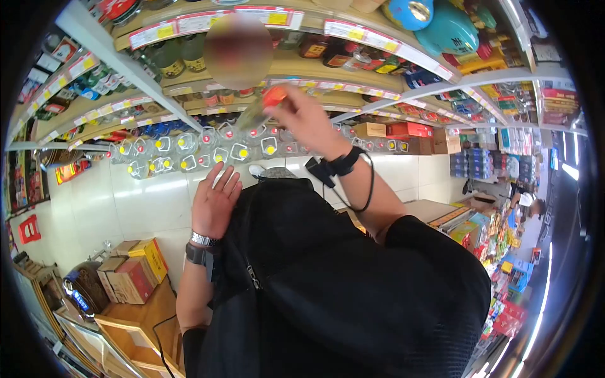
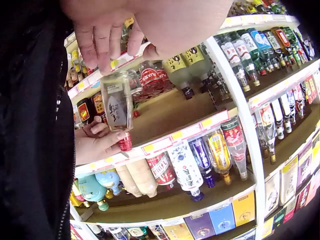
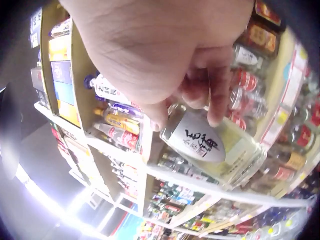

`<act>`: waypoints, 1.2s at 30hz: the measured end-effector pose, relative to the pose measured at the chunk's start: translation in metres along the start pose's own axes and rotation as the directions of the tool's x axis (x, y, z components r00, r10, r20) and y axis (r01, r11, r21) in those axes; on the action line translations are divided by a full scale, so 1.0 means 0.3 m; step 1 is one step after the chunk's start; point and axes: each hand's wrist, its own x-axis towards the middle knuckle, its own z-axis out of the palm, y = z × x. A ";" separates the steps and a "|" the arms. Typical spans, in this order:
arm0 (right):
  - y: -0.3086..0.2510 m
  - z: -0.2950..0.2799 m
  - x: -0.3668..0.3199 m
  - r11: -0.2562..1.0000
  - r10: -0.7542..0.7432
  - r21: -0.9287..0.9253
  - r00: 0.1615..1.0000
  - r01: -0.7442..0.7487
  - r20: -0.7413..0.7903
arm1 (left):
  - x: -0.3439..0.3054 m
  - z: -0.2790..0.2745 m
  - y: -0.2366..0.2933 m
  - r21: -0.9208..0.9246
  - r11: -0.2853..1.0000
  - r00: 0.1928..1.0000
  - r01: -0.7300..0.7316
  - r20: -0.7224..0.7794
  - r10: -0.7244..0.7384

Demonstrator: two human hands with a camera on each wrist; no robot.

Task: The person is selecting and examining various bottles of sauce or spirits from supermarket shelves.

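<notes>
My right hand (image 1: 309, 120) grips a clear glass bottle (image 3: 202, 145) by its red-capped neck. Pale liquid shows through the glass, and a white label with dark brush lettering faces the right wrist camera. In the head view the bottle is blurred in front of the shelves. My left hand (image 1: 215, 198) is held low with its fingers extended and nothing in them, apart from the bottle. The left wrist view, upside down, has the left fingers (image 2: 102, 50) overlapping the bottle's base. A shelf board (image 2: 165, 115) with several bottles lies behind.
Tiered shelves with price strips (image 1: 217, 22) carry many glass bottles. Rows of large clear jugs (image 1: 189, 142) stand on the tiled floor (image 1: 151, 205) below. A wooden desk (image 1: 148, 315) and cartons (image 1: 132, 277) stand at lower left. A white shelf post (image 1: 120, 57) rises at left.
</notes>
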 end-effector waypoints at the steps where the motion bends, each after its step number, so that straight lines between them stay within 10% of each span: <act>1: 0.045 -0.013 0.045 0.995 0.000 -0.102 0.999 -0.004 -0.039 | -0.008 -0.047 -0.005 -0.063 0.998 0.999 -0.016 0.035 0.018; 10: 0.312 0.060 0.261 0.981 0.045 0.191 0.957 0.011 -0.288 | -0.046 -0.050 0.017 -0.168 0.980 0.994 -0.102 -0.050 0.095; 17: 0.360 0.039 0.400 0.951 -0.052 -0.307 0.964 -0.031 -0.259 | -0.059 -0.052 0.027 -0.187 0.973 0.990 -0.137 -0.058 0.128; 36: 0.535 0.092 0.536 0.943 -0.205 -0.326 0.881 0.062 -0.427 | -0.087 -0.053 0.034 -0.249 0.951 0.981 -0.181 -0.110 0.158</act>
